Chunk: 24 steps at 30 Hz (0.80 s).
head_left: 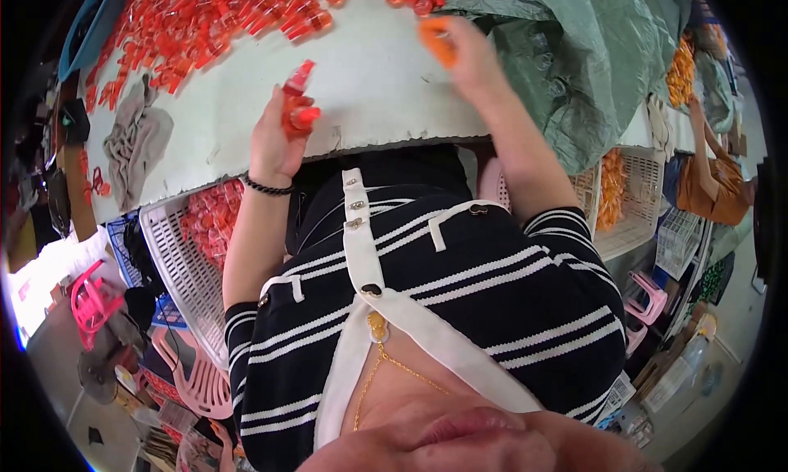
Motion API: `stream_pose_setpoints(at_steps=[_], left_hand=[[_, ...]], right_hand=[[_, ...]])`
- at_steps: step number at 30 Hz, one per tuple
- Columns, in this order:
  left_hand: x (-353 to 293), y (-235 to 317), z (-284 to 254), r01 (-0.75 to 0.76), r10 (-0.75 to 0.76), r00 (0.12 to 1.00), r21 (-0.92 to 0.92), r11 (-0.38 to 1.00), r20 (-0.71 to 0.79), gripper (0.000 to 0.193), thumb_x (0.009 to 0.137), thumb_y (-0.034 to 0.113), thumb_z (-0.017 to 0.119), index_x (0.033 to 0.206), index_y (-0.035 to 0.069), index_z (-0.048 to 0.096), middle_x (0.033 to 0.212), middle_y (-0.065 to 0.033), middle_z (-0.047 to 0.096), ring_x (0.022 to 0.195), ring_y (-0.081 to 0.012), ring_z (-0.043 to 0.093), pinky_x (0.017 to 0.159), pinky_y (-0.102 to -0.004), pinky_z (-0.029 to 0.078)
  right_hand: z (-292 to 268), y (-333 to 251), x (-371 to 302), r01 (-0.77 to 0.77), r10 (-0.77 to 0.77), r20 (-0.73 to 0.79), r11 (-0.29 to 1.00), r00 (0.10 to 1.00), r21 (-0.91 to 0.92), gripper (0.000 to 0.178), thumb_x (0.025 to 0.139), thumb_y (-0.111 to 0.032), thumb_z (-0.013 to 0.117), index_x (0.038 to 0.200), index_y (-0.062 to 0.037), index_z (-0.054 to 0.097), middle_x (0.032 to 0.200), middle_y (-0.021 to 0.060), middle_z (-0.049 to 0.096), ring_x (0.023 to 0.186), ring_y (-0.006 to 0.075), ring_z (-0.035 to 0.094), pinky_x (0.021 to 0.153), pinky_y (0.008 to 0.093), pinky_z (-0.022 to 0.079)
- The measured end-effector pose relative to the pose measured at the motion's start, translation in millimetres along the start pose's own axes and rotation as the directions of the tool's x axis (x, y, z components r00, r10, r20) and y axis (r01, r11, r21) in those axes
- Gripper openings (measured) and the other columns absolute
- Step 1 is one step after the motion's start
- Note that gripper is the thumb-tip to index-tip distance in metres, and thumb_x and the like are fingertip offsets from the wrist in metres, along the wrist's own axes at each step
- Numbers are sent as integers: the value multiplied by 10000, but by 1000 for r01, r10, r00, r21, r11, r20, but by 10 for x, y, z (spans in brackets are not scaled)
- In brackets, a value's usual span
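Observation:
My left hand (275,144), wearing a dark beaded bracelet, is closed around small red plastic pieces (299,115) with clear and bright red parts; it is just above the near part of the white tabletop (369,70). To its right, my right hand (476,61) has its fingers closed on an orange plastic piece (440,42), blurred by motion and partly covered by the fingers. Beyond both hands, a large heap of similar red plastic pieces (222,20) lies across the far left of the table.
Green plastic sheeting (566,53) covers the table's right side. A grey cloth (135,139) lies at the left, near a blue tub (82,33). Below the table edge stand a white basket (176,258) of red pieces and another basket (640,193) with orange ones. A co-worker (710,172) is at far right.

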<state>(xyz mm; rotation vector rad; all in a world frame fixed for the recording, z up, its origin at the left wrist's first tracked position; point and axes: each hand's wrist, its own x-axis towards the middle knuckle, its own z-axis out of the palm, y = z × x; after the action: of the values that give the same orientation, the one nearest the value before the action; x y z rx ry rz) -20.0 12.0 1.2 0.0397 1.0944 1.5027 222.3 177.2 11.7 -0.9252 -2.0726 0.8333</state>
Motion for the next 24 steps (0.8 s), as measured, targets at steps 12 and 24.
stream_pose_setpoints(at_steps=[12, 24], left_hand=[[73, -47, -88, 31, -46, 981, -82, 996, -188, 300, 980, 311, 455, 1123, 72, 569, 758, -15, 610, 515, -64, 487, 412, -164, 367], [-240, 75, 126, -202, 319, 936, 514, 834, -151, 478, 909, 335, 567, 1114, -79, 442, 862, -109, 641, 620, -132, 589, 499, -259, 444]], right_hand=[[-998, 1253, 132, -323, 394, -156, 402, 906, -857, 441, 875, -366, 566, 1232, -110, 520, 1055, 192, 637, 941, 403, 609, 780, 482, 491], [699, -838, 6, 455, -458, 436, 883, 775, 119, 434, 769, 14, 702, 1169, -8, 534, 1043, 97, 576, 829, 190, 558, 753, 298, 472]])
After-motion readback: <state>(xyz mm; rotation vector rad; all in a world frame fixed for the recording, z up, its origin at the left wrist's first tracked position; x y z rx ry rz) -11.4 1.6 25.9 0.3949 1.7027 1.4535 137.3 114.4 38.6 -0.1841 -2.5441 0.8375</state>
